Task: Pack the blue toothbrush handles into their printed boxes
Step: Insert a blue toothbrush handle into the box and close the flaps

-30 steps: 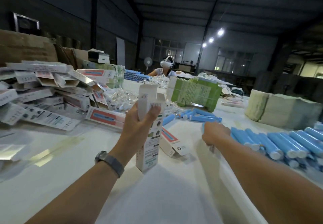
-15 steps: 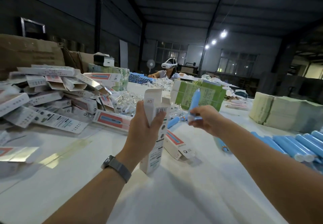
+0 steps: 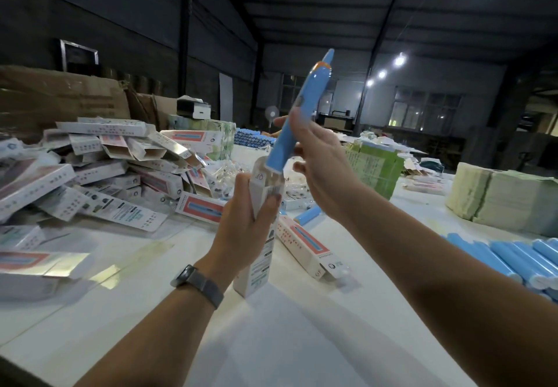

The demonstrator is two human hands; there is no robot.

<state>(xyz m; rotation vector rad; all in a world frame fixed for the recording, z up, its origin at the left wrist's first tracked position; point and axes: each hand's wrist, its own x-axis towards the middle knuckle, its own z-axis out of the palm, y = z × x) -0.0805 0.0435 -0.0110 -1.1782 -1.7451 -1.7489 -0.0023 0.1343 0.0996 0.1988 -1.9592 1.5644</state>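
The right hand (image 3: 320, 160), a second ago down at the loose handles, now holds one blue handle (image 3: 297, 114) raised and tilted, its lower end at the open top of the box (image 3: 256, 235). The left hand (image 3: 244, 223) grips that box a little higher than before.

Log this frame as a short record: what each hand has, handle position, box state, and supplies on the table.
left hand: grips an upright printed box standing on the white table
right hand: holds a blue toothbrush handle
handle position: tilted, lower end at the box's open top
box state: top flap open
supplies: loose blue handles at right; pile of printed boxes at left
step: insertion just starting
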